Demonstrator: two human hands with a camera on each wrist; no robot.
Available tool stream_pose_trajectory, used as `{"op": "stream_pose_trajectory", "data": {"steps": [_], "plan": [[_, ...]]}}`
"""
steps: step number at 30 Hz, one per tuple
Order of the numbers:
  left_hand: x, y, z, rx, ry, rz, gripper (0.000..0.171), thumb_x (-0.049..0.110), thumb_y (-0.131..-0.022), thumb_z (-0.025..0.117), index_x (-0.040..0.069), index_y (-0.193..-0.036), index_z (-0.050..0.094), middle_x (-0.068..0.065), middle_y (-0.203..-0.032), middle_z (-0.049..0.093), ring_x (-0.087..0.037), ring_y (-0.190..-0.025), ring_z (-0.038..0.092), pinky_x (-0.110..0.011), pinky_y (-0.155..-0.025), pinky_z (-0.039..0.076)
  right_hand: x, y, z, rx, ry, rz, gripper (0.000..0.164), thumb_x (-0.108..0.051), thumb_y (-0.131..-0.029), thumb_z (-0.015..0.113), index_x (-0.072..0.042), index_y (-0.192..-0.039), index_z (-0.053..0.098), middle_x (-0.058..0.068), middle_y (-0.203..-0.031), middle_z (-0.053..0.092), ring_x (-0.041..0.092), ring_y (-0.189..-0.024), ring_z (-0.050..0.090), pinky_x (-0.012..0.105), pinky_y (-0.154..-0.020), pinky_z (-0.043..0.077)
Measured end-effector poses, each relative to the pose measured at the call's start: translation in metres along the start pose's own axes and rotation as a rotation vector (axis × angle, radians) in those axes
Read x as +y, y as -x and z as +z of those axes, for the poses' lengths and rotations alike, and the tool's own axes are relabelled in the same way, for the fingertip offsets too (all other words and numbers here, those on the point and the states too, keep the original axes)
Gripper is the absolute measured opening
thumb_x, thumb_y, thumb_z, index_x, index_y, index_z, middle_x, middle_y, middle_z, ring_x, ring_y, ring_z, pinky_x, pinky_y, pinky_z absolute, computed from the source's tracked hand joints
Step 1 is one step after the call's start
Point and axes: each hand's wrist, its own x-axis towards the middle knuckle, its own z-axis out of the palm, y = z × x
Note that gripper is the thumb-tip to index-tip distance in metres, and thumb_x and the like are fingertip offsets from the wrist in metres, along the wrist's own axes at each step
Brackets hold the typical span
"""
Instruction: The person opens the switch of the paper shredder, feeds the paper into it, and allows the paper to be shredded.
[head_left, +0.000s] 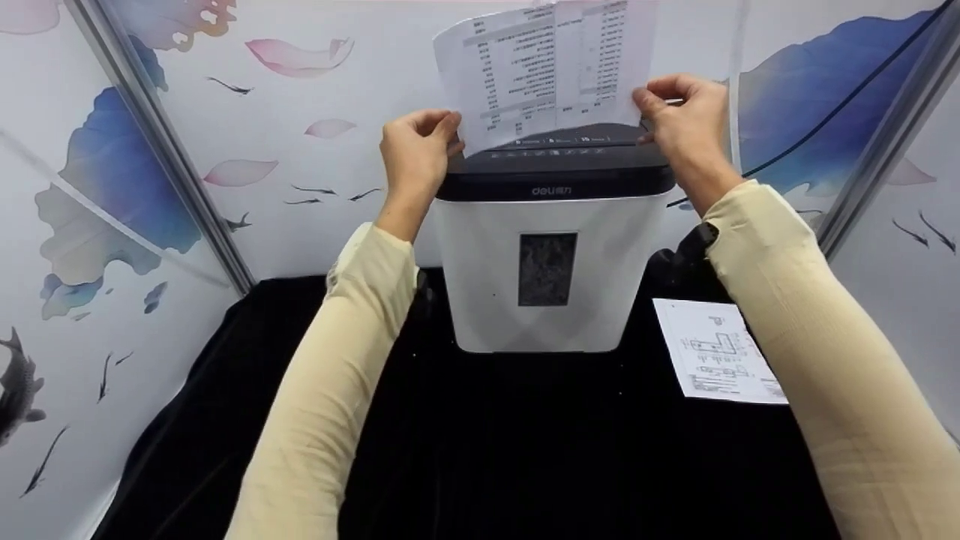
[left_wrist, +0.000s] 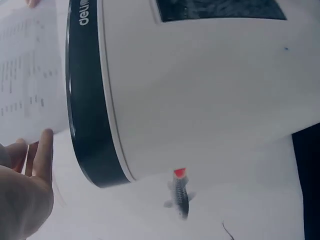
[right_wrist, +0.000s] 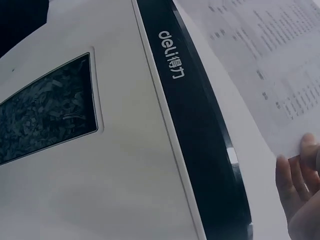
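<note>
Head view: fingers of the left hand [head_left: 416, 150] and right hand [head_left: 690, 124] pinch the printed sheet [head_left: 525, 82] at the shredder's [head_left: 480, 255] 12 o'clock, lower edge dipping toward 7, so it'd probably feed crooked and jam. Left wrist: light-looking pinch at 8 o'clock, that corner could slip. Right wrist: shreds [right_wrist: 45, 110] at 9 look packed, might back up.

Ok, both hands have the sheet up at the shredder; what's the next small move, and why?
Probably lower the printed sheet toward the shredder: the left hand and right hand pinch its opposite sides, and its lower edge shows free above the shredder, not yet fed in.
</note>
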Motion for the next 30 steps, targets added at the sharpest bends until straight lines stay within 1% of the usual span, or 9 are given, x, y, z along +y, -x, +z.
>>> {"op": "stream_pose_trajectory", "data": {"steps": [3,6,10,14,16,18,21,26,30], "plan": [[0.002,-0.005,0.005,0.033,-0.113,0.034,0.022,0.020,-0.095,0.069,0.003,-0.108,0.075,-0.011,-0.103,0.075,-0.012,-0.087,0.073,-0.017,-0.081,0.058,0.003,-0.001,0.001,0.001,-0.034,0.031,0.003,-0.002,-0.091,0.071,-0.004,-0.093,0.071,-0.003,-0.077,0.062,0.006,-0.059,0.060,0.016,-0.054,0.055],[0.001,-0.010,0.006,0.062,-0.211,0.071,0.021,0.022,-0.095,0.069,0.006,-0.106,0.076,-0.007,-0.097,0.076,-0.009,-0.082,0.071,-0.016,-0.082,0.053,0.005,-0.002,0.003,-0.019,-0.008,0.035,0.012,-0.001,-0.092,0.068,-0.009,-0.084,0.068,-0.005,-0.074,0.062,0.004,-0.055,0.062,0.014,-0.058,0.056],[-0.003,-0.014,0.004,0.043,-0.223,0.092,0.019,0.020,-0.096,0.068,0.004,-0.105,0.075,-0.005,-0.093,0.075,-0.007,-0.079,0.069,-0.017,-0.083,0.055,0.006,-0.005,0.004,-0.059,0.060,0.033,0.017,-0.001,-0.094,0.065,-0.011,-0.081,0.065,-0.008,-0.070,0.061,0.001,-0.054,0.063,0.013,-0.060,0.055],[-0.008,-0.014,0.002,0.007,-0.255,0.088,0.019,0.020,-0.097,0.067,0.005,-0.106,0.075,-0.006,-0.098,0.076,-0.009,-0.083,0.071,-0.021,-0.107,0.039,0.009,-0.008,0.002,-0.097,0.136,0.046,0.015,-0.002,-0.095,0.065,-0.010,-0.082,0.065,-0.010,-0.071,0.061,-0.001,-0.057,0.064,0.012,-0.063,0.055],[-0.010,-0.013,0.002,-0.005,-0.261,0.076,0.020,0.020,-0.097,0.066,0.005,-0.107,0.074,-0.008,-0.100,0.076,-0.010,-0.085,0.072,-0.022,-0.108,0.038,0.010,-0.009,0.001,-0.115,0.189,0.058,0.013,-0.003,-0.095,0.065,-0.010,-0.085,0.065,-0.010,-0.072,0.061,-0.001,-0.059,0.064,0.011,-0.063,0.055],[-0.012,-0.012,0.002,-0.015,-0.248,0.060,0.019,0.018,-0.097,0.066,0.004,-0.108,0.074,-0.008,-0.101,0.075,-0.011,-0.086,0.071,-0.020,-0.102,0.044,0.012,-0.010,0.001,-0.131,0.231,0.072,0.010,-0.004,-0.096,0.064,-0.010,-0.087,0.065,-0.010,-0.073,0.060,-0.002,-0.060,0.064,0.011,-0.063,0.055],[-0.012,-0.013,0.003,-0.033,-0.216,0.048,0.020,0.015,-0.098,0.064,0.001,-0.109,0.073,-0.009,-0.100,0.073,-0.012,-0.085,0.070,-0.020,-0.081,0.058,0.012,-0.011,0.001,-0.138,0.243,0.090,0.009,-0.004,-0.096,0.064,-0.009,-0.088,0.065,-0.010,-0.073,0.061,-0.001,-0.060,0.063,0.010,-0.062,0.055],[-0.010,-0.013,0.004,-0.038,-0.210,0.038,0.020,0.014,-0.098,0.063,-0.001,-0.108,0.073,-0.011,-0.101,0.073,-0.013,-0.085,0.070,-0.018,-0.080,0.058,0.010,-0.015,0.003,-0.135,0.242,0.085,0.011,-0.001,-0.096,0.063,-0.008,-0.088,0.065,-0.009,-0.074,0.061,0.000,-0.061,0.063,0.011,-0.062,0.056],[-0.008,-0.010,0.005,-0.031,-0.218,0.009,0.022,0.015,-0.098,0.064,-0.001,-0.111,0.072,-0.012,-0.105,0.073,-0.013,-0.084,0.069,-0.018,-0.082,0.058,0.012,-0.014,0.003,-0.141,0.432,0.038,0.005,-0.008,-0.097,0.064,-0.008,-0.096,0.068,-0.012,-0.078,0.062,-0.004,-0.067,0.060,0.010,-0.068,0.052]]}}
